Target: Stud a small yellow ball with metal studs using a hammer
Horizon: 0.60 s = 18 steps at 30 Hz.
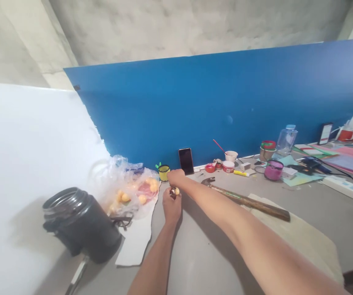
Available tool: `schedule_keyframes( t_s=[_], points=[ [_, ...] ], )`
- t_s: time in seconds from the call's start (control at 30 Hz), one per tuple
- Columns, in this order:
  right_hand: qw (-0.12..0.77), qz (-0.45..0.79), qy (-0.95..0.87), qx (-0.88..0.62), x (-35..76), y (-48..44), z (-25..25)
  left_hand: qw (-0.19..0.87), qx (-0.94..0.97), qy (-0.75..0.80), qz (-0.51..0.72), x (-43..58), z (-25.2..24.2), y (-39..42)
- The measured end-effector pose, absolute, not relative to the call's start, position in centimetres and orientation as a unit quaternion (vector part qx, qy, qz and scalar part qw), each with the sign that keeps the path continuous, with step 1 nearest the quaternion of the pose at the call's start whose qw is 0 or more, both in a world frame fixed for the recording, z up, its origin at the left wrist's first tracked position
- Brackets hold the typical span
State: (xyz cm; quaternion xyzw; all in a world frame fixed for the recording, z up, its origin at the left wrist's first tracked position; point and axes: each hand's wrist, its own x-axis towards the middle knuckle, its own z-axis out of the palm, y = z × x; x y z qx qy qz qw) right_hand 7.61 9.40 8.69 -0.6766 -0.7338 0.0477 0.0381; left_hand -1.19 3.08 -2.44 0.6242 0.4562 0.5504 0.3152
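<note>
My left hand [172, 207] is closed around a small dark brown object [173, 193] with a round pale-yellow part at its side. I cannot make out its kind. Just beyond it, my right hand [175, 177] has its fingers curled together at the right side of a small yellow cup [164, 173] with a dark rim. Whatever those fingers hold is hidden. A black phone [186, 161] leans against the blue board behind my right hand. To the left, a clear plastic bag [105, 180] lies among several yellow-orange balls [142, 199].
A dark wide-mouthed jar [93, 225] stands tilted at the left, near a white torn board [135, 248]. A hammer [250, 200] lies right of my arm. Farther right are a purple jar [273, 171], a white cup [231, 156], a clear bottle [286, 141] and a power strip [348, 191].
</note>
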Motion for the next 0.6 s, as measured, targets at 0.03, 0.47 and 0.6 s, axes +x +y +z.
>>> schedule_keyframes(
  t_s=[0.03, 0.47, 0.6],
  points=[
    [0.033, 0.050, -0.732, -0.679, 7.7, 9.5, 8.6, 0.317, 0.626, 0.453, 0.549, -1.1, -2.5, 3.1],
    [0.039, 0.058, -0.722, -0.689, 8.6, 9.7, 7.9, 0.305, 0.644, 0.447, 0.541, -1.0, -2.8, 3.1],
    [0.046, 0.055, -0.726, -0.684, 8.8, 9.4, 7.9, 0.305, 0.650, 0.444, 0.536, -1.1, -2.6, 3.1]
  ],
)
